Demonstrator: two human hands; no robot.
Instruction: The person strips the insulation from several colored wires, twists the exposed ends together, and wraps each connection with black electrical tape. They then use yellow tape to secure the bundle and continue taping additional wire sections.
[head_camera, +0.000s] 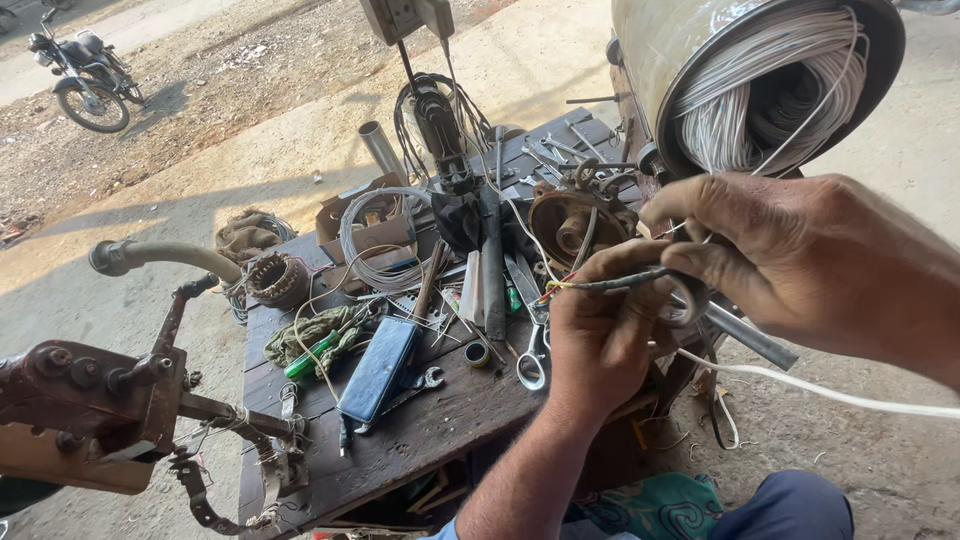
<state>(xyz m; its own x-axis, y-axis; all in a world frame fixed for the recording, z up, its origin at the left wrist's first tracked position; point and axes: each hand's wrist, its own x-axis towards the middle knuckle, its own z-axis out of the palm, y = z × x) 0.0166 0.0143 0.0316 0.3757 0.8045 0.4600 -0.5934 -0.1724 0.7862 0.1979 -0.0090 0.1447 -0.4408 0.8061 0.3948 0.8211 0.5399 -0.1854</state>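
— Black sleeving covers the cable (620, 282); where does it sit against the fingers?

— It runs across between both hands. The left hand (600, 335) curls around it from below, fingertips closed on the sleeved part, so the bare coloured wire ends (552, 288) poke out just past the left thumb.

— And the right hand (790, 255)?

— It comes in from the right, thumb and forefinger pinched down on the other end of the same cable, touching it. A roll of tape (688, 300) hangs right under those pinching fingers; I cannot tell which finger carries it.

— What lies beyond the fingers?

— Above the right knuckles, a big drum packed with white wire coils (770, 90). Behind the left fingertips, a rusty motor housing (575, 225). Below the left wrist side, scissors (530, 345) lie on the dark wooden table (440, 425), with a blue phone case (378, 370) farther left of them, well apart from both hands.

— Anything trailing?

— A white cord (820, 392) passes under the right forearm.
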